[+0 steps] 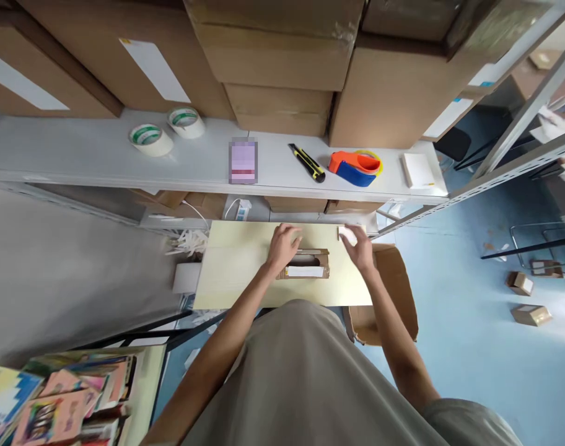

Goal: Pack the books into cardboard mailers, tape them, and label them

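Note:
A small brown cardboard box (pixel 310 265) with a white label on its near side lies open on a pale yellow tabletop (pixel 231 266). My left hand (pixel 282 244) rests on the box's left end, fingers curled over its edge. My right hand (pixel 359 246) is to the right of the box and pinches a small white object (pixel 346 233) just above the tabletop.
A grey shelf (pixel 101 155) behind holds two tape rolls (pixel 151 139), a yellow-black utility knife (pixel 306 162), an orange-blue tape dispenser (pixel 354 167) and a white pad (pixel 417 170). Large cartons stack above. An open carton (pixel 394 279) stands right; books (pixel 64 396) lie lower left.

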A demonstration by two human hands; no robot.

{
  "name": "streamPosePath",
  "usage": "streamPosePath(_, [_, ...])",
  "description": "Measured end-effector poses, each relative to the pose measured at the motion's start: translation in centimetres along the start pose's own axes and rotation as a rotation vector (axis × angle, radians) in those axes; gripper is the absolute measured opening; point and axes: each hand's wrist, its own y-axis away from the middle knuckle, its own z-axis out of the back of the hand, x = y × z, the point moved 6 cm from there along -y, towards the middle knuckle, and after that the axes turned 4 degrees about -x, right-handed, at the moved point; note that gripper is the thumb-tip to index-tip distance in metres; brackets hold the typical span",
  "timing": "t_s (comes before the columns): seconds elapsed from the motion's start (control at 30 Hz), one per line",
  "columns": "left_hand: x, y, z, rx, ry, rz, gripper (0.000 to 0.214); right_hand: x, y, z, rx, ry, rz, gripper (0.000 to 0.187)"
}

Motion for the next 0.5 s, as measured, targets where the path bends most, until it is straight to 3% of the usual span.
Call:
streamPosePath(0.13, [-9.1, -8.2, 1.3, -0.106, 0.128, -0.217, 0.024, 4.6, -10.5, 5.5, -0.119, 0.307, 0.214, 0.055])
streamPosePath(0.27, [-15.9, -12.4, 2.4, -0.195, 0.212, -0.352, 0.024, 5.5, -17.9, 5.2, 0.044, 0.574, 0.192, 0.059])
streamPosePath(0.37, [-17.7, -12.5, 2.4, -0.203, 0.257, -0.363, 0.022, 5.2, -20.3, 3.8, 0.143, 0.648, 0.173, 0.053])
streamPosePath(0.5, [-16.3, -9.3, 1.9, -0.191, 0.352, -0.301, 0.019, 5.4, -18.9, 3.6, 0.087, 0.623, 0.133, 0.048])
